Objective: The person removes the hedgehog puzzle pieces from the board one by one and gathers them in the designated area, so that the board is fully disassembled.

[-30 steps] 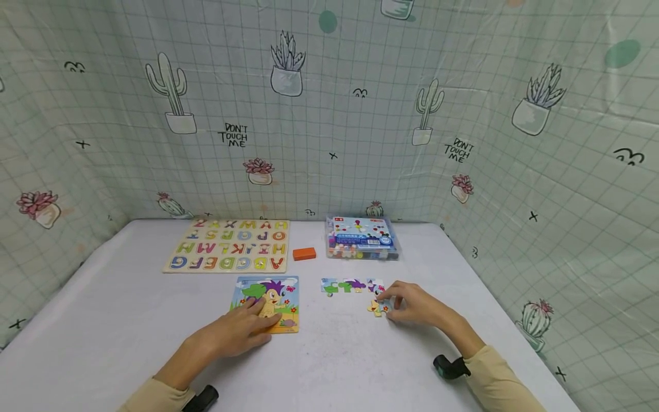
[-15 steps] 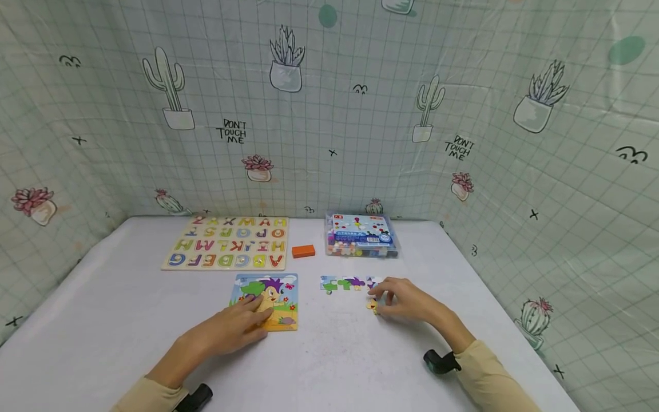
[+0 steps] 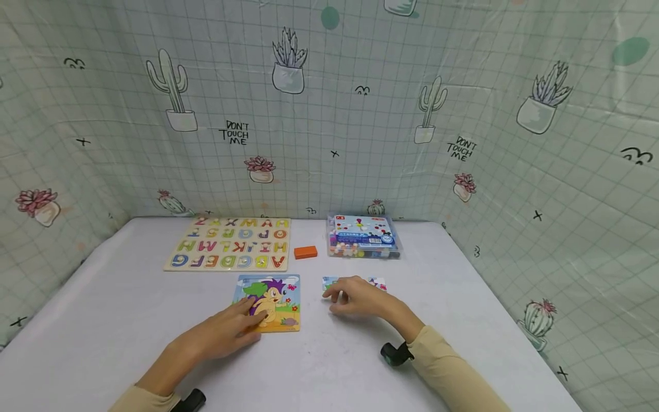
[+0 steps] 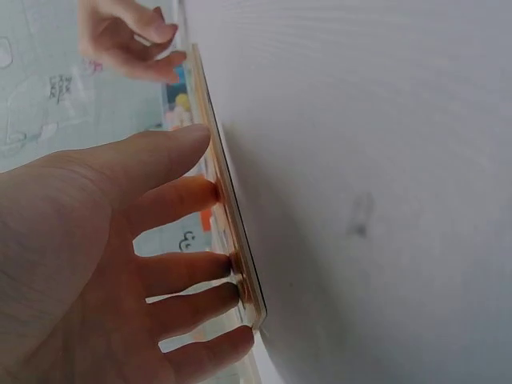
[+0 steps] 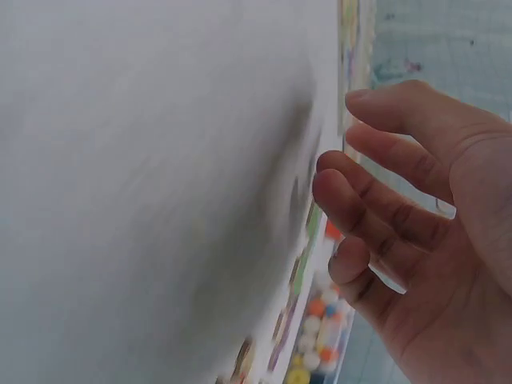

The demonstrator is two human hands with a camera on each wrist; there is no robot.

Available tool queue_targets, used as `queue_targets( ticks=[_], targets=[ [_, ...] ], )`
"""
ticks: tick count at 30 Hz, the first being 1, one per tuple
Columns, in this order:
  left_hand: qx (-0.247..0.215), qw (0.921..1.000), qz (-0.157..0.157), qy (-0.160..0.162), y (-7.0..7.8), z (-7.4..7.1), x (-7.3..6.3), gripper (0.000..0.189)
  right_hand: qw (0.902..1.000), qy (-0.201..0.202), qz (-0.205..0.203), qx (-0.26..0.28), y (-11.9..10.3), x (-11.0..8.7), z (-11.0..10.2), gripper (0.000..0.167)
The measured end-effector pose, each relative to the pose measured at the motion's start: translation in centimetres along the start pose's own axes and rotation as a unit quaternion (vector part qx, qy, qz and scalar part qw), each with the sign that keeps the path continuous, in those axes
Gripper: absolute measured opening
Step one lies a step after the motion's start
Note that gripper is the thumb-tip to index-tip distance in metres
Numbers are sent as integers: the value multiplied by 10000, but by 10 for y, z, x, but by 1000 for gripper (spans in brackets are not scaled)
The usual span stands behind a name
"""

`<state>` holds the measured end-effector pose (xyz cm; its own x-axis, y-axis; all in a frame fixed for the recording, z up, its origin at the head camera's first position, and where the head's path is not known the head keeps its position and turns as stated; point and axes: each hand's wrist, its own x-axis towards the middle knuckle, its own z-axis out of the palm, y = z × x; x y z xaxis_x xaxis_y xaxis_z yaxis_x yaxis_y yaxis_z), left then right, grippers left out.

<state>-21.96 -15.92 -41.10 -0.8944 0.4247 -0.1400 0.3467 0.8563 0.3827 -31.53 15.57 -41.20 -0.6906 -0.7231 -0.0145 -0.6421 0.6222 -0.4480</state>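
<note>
My left hand (image 3: 221,331) rests on a square jigsaw puzzle (image 3: 285,303) with a purple-haired hedgehog picture. Its fingers lie outstretched over the lower left part; in the left wrist view the fingertips touch the edge of the puzzle board (image 4: 232,216). To the right of it, my right hand (image 3: 356,298) hovers low over the table, fingers loosely bent and the thumb apart from them. No piece shows between those fingers (image 5: 344,196) in the right wrist view. Loose jigsaw pieces (image 3: 380,282) lie in a row just behind this hand, which hides the middle of the row.
A wooden alphabet board (image 3: 229,245) lies at the back left. Beside it are an orange block (image 3: 306,252) and a clear plastic box (image 3: 363,236) of colourful beads. A patterned cloth (image 3: 329,114) hangs behind and around the white table (image 3: 329,366).
My right hand has moved left, from the right end of the loose pieces to near their left end. The left hand has slid slightly left and down on the puzzle.
</note>
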Motion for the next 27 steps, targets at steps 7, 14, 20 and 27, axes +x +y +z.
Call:
queue_targets(
  ticks=[7,14,20,27],
  targets=[
    [125,9998,156,74,-5,-4,-7,46,9994,-52,-282,-213,-28,37,10,26],
    [118,9997,211,49,-8,-5,-7,47,9986,-81,-399,-323,-53,74,22,28],
    [71,9998,209,-28,-8,-5,-6,46,9990,-151,-238,-358,-61,97,34,37],
    [152,9996,217,7,-7,-5,-6,41,9994,-193,63,-268,-64,108,39,39]
  ],
)
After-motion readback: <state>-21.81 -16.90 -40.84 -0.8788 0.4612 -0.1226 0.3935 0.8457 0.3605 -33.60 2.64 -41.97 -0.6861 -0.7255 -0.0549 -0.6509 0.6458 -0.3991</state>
